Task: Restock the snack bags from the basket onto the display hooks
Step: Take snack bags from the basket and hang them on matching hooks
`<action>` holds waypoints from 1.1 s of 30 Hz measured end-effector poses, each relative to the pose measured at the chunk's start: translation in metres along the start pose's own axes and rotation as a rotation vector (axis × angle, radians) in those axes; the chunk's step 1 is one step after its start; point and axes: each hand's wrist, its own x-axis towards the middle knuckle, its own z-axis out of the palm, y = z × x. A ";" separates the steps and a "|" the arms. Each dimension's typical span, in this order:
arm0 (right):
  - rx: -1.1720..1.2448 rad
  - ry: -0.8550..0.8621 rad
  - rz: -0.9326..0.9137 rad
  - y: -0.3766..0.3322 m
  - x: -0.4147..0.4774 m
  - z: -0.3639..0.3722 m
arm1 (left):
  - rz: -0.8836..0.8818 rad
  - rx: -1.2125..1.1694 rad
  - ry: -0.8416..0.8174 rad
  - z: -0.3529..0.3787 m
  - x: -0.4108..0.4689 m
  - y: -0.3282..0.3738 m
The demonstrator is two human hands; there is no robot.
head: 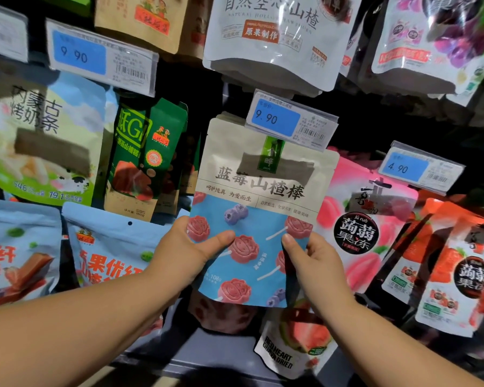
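Both forearms reach up from the lower corners of the frame. The left hand and the right hand pinch the lower edges of the blue-and-beige snack bag, thumbs on its front, at frame centre, its top tucked behind the 9.90 price tag.

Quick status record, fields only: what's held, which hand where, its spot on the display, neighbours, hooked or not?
held: blueberry hawthorn stick bag, upright
left hand: grips its lower left edge
right hand: grips its lower right edge
top: behind the 9.90 price tag
hooked: cannot tell, hook hidden
left neighbour: green hawthorn bag
right neighbour: pink konjac jelly bag
below: dried guava bag
basket: not in view
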 end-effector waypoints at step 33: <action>0.002 0.129 0.030 -0.030 -0.006 -0.022 | 0.515 0.415 0.447 0.037 0.020 0.034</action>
